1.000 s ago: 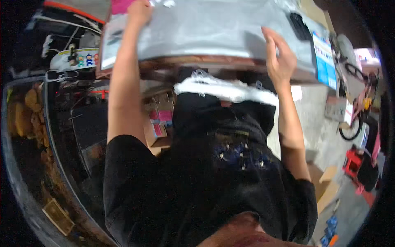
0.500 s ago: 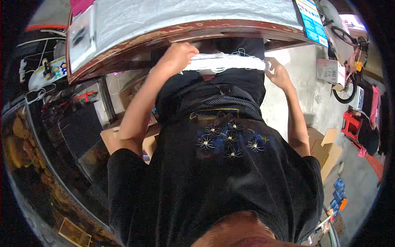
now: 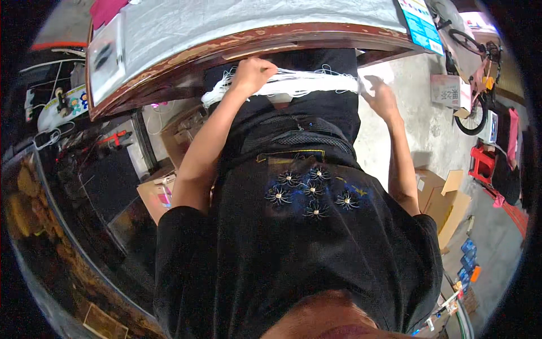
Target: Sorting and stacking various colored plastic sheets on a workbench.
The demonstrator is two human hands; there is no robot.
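A long bundle of white string (image 3: 305, 86) lies across my black-clothed lap, just under the table's front edge. Loose strands and small loops stick out along it, most of all at its left end. My left hand (image 3: 252, 77) is over the left half of the bundle, thumb and fingers closed in a pinch at the strands. Thin strands run rightward from near those fingertips. Beside the bundle's right end is my right hand (image 3: 383, 100), its fingers bent and smeared by motion against the bright floor. Whether a strand is between them cannot be made out.
Above my lap stands a table with a worn brown edge (image 3: 248, 38) and a pale cover. A blue and white packet (image 3: 422, 28) hangs over its right corner. Cardboard boxes (image 3: 443, 200) stand at both sides. A pink bicycle (image 3: 479, 93) and a red stool (image 3: 483, 169) are farther right.
My left hand has moved a little right along the bundle, and the string's left end now shows. My right hand has come slightly away from the right end. The view has shifted slightly.
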